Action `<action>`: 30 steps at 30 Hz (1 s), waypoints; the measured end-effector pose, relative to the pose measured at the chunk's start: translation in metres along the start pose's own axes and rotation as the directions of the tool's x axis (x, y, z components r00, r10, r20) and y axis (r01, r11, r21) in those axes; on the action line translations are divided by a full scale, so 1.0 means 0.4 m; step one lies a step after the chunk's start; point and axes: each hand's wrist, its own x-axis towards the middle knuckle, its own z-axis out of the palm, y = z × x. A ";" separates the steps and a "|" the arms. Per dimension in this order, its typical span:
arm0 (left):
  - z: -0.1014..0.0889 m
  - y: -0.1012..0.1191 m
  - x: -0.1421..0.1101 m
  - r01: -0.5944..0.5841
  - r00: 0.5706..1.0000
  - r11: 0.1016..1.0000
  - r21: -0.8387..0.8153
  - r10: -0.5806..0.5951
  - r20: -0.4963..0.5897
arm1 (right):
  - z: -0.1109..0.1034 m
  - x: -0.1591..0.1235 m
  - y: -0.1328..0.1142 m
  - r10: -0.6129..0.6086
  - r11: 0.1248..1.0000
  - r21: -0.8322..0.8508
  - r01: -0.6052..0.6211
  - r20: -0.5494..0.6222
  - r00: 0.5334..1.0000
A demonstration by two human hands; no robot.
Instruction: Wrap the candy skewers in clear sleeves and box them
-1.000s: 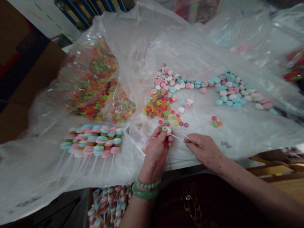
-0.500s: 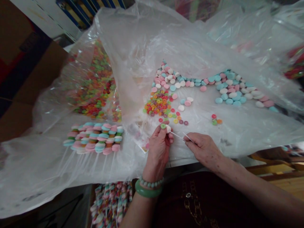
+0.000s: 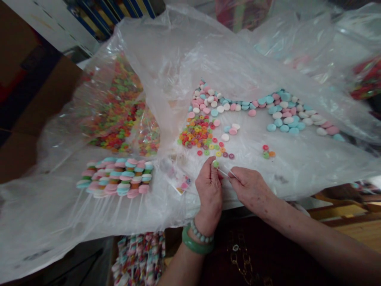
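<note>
Between the fingertips of my left hand [image 3: 210, 186] is a green gummy ring [image 3: 216, 163]. My right hand [image 3: 251, 186] pinches thin white sticks [image 3: 225, 171], at least two, and one reaches up to the ring. Whether that stick has passed through the ring I cannot tell. My left fingers hide whatever else they hold. Just beyond the hands lies a heap of small colourful gummy rings [image 3: 198, 133]. Loose pink, white and blue marshmallows [image 3: 232, 130] are behind and to the right of it.
Finished-looking candy skewers [image 3: 116, 176] lie in a row at left, sticks toward me. A clear bag of gummy rings [image 3: 119, 115] stands behind them. More marshmallows [image 3: 287, 115] spill from plastic at right. Below the table edge is a box of wrapped skewers [image 3: 138, 258].
My left hand has moved right, closer to my right hand. The white marshmallow seen at the stick's end is now hidden, and the green ring is at the stick's tip.
</note>
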 end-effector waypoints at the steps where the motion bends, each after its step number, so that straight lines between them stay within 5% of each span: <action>1: 0.002 0.001 0.000 -0.013 1.000 0.999 0.037 0.014 -0.013 | 0.006 0.005 -0.004 0.009 1.000 0.002 -0.009 0.005 1.000; 6: 0.004 0.020 0.004 -0.071 0.996 0.995 0.068 0.066 0.068 | 0.029 0.045 -0.016 -0.009 0.999 0.050 0.010 -0.029 1.000; 11: -0.017 0.021 0.013 0.059 0.989 0.991 -0.124 -0.041 0.141 | -0.004 0.048 0.013 0.011 0.996 0.091 -0.008 -0.041 0.999; 16: -0.046 0.002 0.043 -0.015 0.992 0.980 -0.197 -0.010 -0.125 | -0.045 0.022 0.046 0.058 0.994 0.096 -0.050 -0.092 0.994; 21: -0.052 0.012 0.069 -0.196 0.967 0.970 -0.143 0.167 -0.192 | -0.077 0.024 0.088 0.187 0.972 0.172 -0.159 -0.157 0.970; 26: -0.019 0.039 0.063 -0.280 0.960 0.960 -0.011 0.279 -0.008 | -0.090 0.029 0.142 0.316 0.908 0.328 -0.261 -0.125 0.940; 30: 0.034 0.060 0.069 -0.446 0.887 0.860 0.250 0.388 0.248 | -0.085 0.028 0.152 0.338 0.871 0.408 -0.273 -0.096 0.936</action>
